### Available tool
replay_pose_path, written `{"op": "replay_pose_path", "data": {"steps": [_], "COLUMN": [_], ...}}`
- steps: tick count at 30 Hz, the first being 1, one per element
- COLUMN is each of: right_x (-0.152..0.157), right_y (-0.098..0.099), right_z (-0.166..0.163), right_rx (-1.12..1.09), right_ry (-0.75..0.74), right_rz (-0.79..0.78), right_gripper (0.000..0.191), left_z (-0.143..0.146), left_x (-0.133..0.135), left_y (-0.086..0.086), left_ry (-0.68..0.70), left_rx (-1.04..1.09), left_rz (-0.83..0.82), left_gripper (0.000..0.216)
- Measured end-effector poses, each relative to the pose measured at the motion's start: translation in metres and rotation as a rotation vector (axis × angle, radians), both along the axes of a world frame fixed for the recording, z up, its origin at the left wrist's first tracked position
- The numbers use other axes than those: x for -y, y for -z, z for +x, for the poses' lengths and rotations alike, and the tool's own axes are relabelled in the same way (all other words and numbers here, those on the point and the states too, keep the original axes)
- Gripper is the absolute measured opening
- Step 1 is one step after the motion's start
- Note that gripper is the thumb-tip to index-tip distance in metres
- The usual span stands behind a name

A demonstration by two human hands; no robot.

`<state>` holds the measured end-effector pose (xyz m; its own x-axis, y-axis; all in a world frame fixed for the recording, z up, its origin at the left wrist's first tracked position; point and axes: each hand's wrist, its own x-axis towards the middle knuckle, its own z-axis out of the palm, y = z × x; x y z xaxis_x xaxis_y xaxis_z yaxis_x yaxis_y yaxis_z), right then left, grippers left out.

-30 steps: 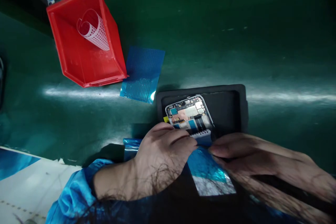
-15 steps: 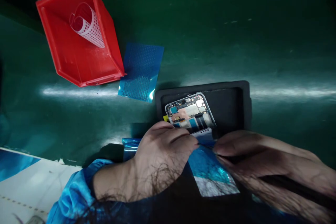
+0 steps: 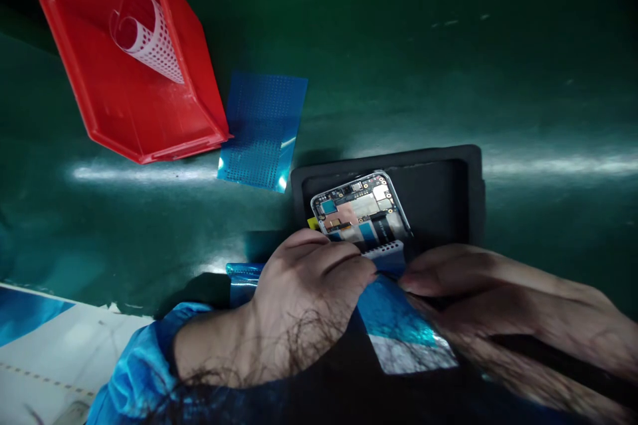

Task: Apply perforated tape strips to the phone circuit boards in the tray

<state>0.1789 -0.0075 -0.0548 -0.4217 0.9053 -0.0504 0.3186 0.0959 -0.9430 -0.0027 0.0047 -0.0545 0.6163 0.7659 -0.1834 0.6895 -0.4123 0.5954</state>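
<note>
An opened phone (image 3: 366,206) with its circuit board showing lies tilted in a black tray (image 3: 476,199); its lower part is hidden by my hands. My left hand (image 3: 312,305) is closed over the phone's lower left, its fingertips on a bent sheet of blue film (image 3: 393,312) with a white perforated strip (image 3: 386,251). From the right, my right hand (image 3: 478,289) is pinched at the sheet's right edge. A thin dark line shows between the fingertips; I cannot tell what the right fingers hold.
A red bin (image 3: 199,80) at the upper left holds a curled white perforated sheet (image 3: 154,46). Beside it, a flat blue perforated sheet (image 3: 264,129) lies on the green table (image 3: 399,80). More blue film (image 3: 242,282) sticks out behind my left wrist.
The view has shifted slightly, so the bin and flat blue sheet appear farther left and a little higher. Both hands keep nearly the same pose at the film.
</note>
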Motion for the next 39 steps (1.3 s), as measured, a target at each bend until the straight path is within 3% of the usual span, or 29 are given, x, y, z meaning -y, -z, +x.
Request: {"op": "replay_pose_path", "data": {"steps": [4,10,15,17,21,23,26,27,32,39], "right_x": [0.001,0.004,0.007,0.009,0.012,0.01,0.001,-0.003,-0.021,-0.029], "right_y": [0.004,0.006,0.004,0.003,0.002,0.002,0.001,0.001,-0.004,0.0], "right_z": [0.001,0.004,0.002,-0.003,-0.013,-0.012,-0.006,-0.005,-0.013,-0.023], "right_rx": [0.027,0.048,0.026,0.006,-0.024,-0.037,-0.091,-0.101,-0.007,0.172], "right_ry": [-0.096,-0.123,-0.089,0.014,0.323,0.293,0.112,0.126,0.59,0.596], "right_rz": [0.075,0.179,0.083,0.072,0.087,0.064,0.011,-0.017,-0.114,-0.046], "right_gripper": [0.009,0.013,0.011,0.006,0.015,0.011,0.007,0.006,0.019,0.019], "left_z": [0.0,0.001,0.002,0.002,0.002,0.002,0.001,0.001,0.001,0.0], "left_x": [0.0,0.001,0.001,0.001,0.001,0.0,0.0,0.0,0.0,0.001], "left_y": [0.002,0.003,0.001,0.001,0.001,0.002,0.002,0.001,0.0,0.001], "left_ry": [-0.024,-0.047,-0.04,-0.04,-0.019,-0.017,-0.025,-0.026,-0.037,-0.023], "left_rx": [0.018,0.038,0.026,0.017,0.001,0.006,0.01,0.012,0.024,0.03], "left_rz": [0.0,0.017,-0.003,-0.024,-0.069,-0.071,-0.078,-0.082,-0.079,-0.09], "left_gripper": [0.014,0.014,0.012,0.012,0.012,0.011,0.012,0.012,0.012,0.01]}}
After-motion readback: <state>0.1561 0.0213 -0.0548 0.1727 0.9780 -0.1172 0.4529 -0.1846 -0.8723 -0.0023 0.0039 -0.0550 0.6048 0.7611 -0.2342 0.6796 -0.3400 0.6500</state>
